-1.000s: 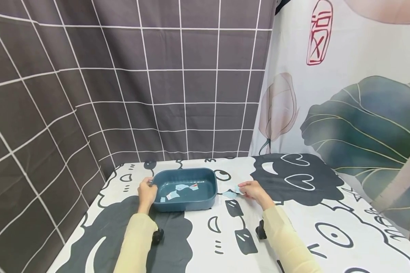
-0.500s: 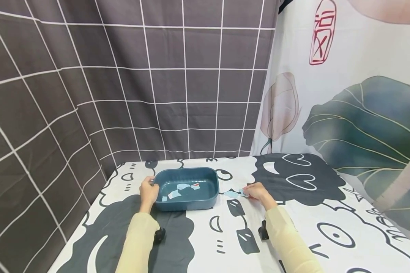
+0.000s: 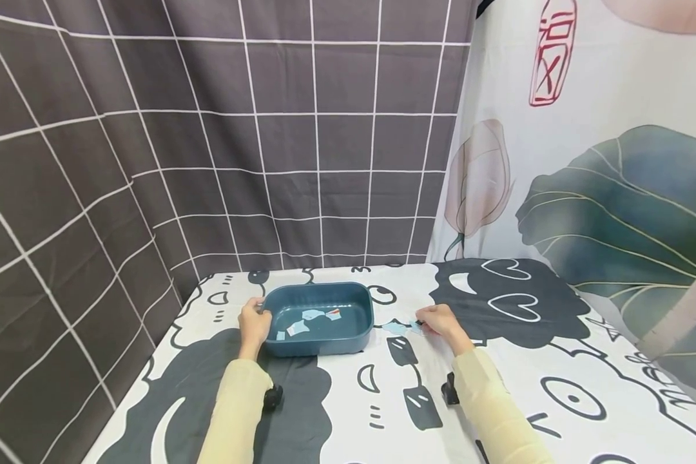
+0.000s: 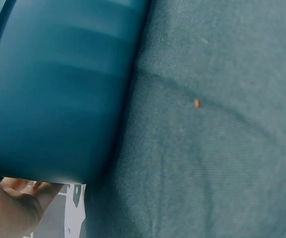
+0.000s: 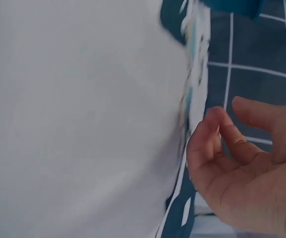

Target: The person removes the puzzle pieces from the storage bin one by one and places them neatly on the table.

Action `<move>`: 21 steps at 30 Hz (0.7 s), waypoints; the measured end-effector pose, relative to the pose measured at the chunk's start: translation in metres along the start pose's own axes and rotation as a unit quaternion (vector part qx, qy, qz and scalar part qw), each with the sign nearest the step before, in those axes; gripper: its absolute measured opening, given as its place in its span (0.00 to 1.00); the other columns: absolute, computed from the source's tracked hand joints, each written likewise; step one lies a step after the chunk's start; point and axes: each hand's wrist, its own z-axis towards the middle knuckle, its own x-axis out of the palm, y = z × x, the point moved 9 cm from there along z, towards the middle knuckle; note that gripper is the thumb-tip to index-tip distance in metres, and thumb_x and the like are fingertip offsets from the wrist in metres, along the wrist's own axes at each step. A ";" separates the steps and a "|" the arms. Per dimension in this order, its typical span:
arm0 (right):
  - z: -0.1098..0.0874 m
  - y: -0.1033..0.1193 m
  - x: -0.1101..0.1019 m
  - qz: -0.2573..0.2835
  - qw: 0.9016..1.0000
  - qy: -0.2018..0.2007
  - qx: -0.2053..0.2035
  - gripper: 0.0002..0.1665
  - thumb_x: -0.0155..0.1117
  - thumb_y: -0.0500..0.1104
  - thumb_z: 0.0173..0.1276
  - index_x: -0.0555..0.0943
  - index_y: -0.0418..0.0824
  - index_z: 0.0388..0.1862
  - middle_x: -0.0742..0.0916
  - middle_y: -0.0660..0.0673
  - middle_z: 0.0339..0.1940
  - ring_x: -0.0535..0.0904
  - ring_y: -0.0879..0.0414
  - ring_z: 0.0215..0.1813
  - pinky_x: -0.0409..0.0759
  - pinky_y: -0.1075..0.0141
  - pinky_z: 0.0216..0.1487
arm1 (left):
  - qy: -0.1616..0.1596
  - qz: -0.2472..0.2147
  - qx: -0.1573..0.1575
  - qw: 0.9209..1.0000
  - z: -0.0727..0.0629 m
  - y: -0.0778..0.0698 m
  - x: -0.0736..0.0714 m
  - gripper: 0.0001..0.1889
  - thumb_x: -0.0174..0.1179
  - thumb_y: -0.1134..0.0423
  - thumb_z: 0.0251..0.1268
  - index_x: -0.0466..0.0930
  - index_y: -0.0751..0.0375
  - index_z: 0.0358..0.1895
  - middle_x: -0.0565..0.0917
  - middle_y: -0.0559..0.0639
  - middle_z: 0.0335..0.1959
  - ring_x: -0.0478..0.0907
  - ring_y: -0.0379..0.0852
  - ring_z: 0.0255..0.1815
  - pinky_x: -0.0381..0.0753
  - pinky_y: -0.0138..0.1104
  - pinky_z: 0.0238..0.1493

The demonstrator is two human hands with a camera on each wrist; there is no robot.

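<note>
My left hand (image 3: 254, 324) grips the left end of a dark teal basin (image 3: 319, 348). In the left wrist view, its fingers (image 4: 42, 194) show past the basin's end wall (image 4: 53, 89). Several torn light blue and white paper scraps (image 3: 298, 328) lie on the basin floor, one with a red mark. Right of the basin, a light blue paper scrap (image 3: 394, 327) lies flat on the cloth, and another scrap (image 3: 415, 328) is at my right fingertips. My right hand (image 3: 441, 320) is low over the cloth; the right wrist view shows its thumb (image 5: 254, 111) apart from loosely bent fingers.
A white and dark grey cartoon-print cloth (image 3: 394, 412) covers the table. Behind it hangs a grey grid curtain (image 3: 342, 142), with a white leaf-print curtain (image 3: 499, 212) to the right. A tiny reddish speck (image 4: 197, 103) sits on the cloth before the basin.
My right hand has moved slightly right and brought a paper scrap down beside the other one on the cloth; its fingers have loosened. My left hand stays on the basin.
</note>
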 end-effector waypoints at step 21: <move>-0.002 0.116 0.122 0.110 0.982 0.138 -0.059 0.22 0.59 0.40 0.70 0.77 0.29 0.58 0.87 0.44 0.38 0.79 0.65 0.30 0.82 0.71 0.42 | -0.020 -0.005 0.002 1.000 0.000 -0.001 0.000 0.21 0.51 0.75 0.56 0.77 0.72 0.55 0.83 0.73 0.48 0.79 0.69 0.53 0.74 0.55 0.58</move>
